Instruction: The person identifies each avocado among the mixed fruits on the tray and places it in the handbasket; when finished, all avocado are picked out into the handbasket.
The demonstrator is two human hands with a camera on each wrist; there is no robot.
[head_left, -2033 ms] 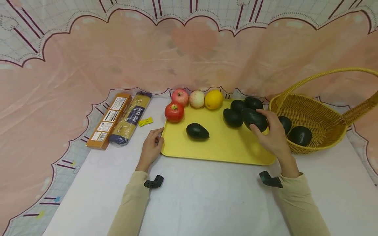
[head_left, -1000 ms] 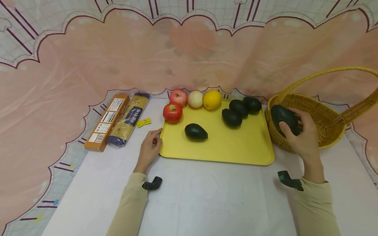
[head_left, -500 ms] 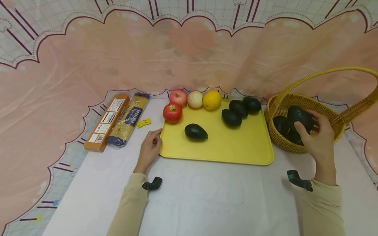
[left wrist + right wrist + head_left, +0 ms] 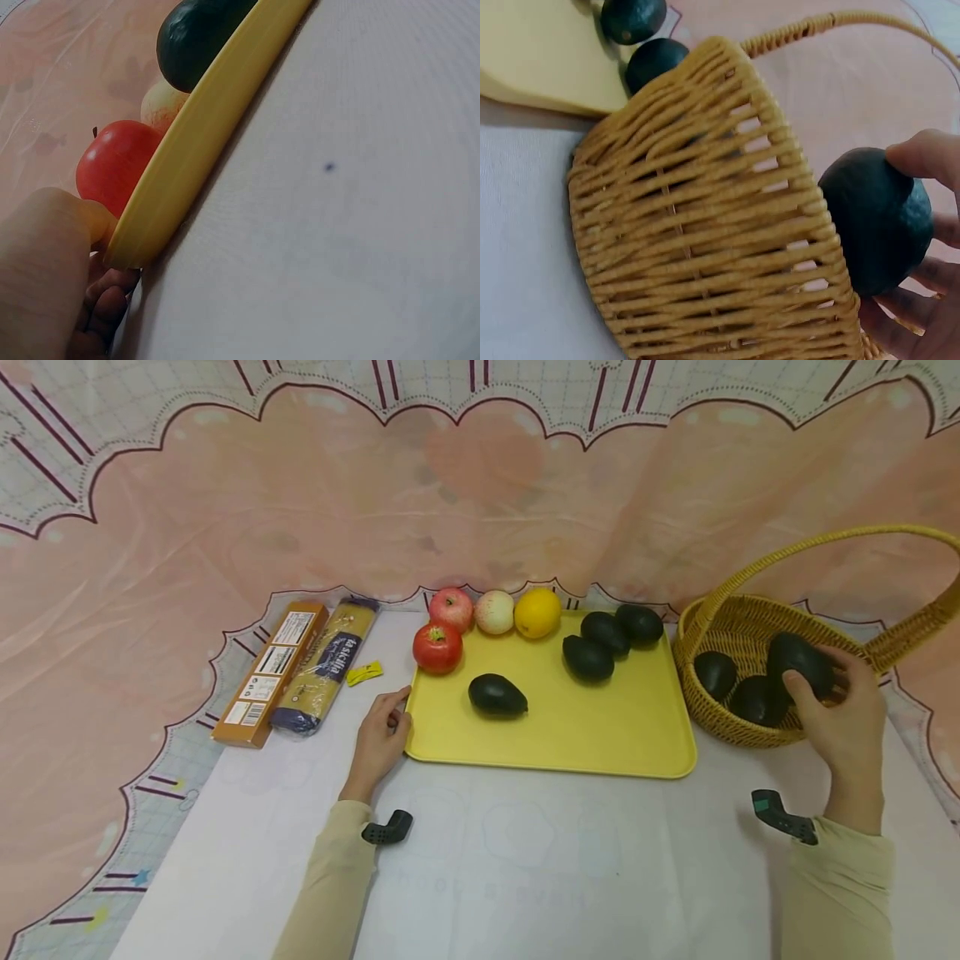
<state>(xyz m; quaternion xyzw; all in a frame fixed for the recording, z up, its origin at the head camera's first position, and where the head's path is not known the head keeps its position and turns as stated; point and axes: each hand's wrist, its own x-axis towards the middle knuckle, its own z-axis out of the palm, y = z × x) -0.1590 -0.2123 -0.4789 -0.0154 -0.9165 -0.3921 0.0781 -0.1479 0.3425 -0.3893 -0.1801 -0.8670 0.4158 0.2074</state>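
Observation:
My right hand (image 4: 847, 722) grips a dark green avocado (image 4: 799, 665) over the right part of the wicker basket (image 4: 705, 714). In the right wrist view, thumb and fingers curl round this avocado (image 4: 877, 221) at the basket's rim. Two more avocados, one at the left (image 4: 715, 676) and one nearer the front (image 4: 757, 700), lie inside. My left hand (image 4: 382, 739) holds the left edge of the yellow tray (image 4: 555, 747); the left wrist view has its thumb at the tray's rim and curled fingers below. A single avocado (image 4: 498, 695) lies on the tray's left half.
Three avocados (image 4: 588, 658) cluster at the tray's back right. A red tomato-like fruit (image 4: 438, 647), a pink apple (image 4: 451, 608), a pale round fruit (image 4: 495, 612) and an orange (image 4: 537, 612) line its back left. Further left lie a pasta packet (image 4: 326, 668), an orange-brown box (image 4: 272, 677) and a yellow sachet (image 4: 364, 673).
My right hand has carried the avocado from the tray's right side rightward, over the basket's left rim, to its right part. The left hand stays at the tray edge.

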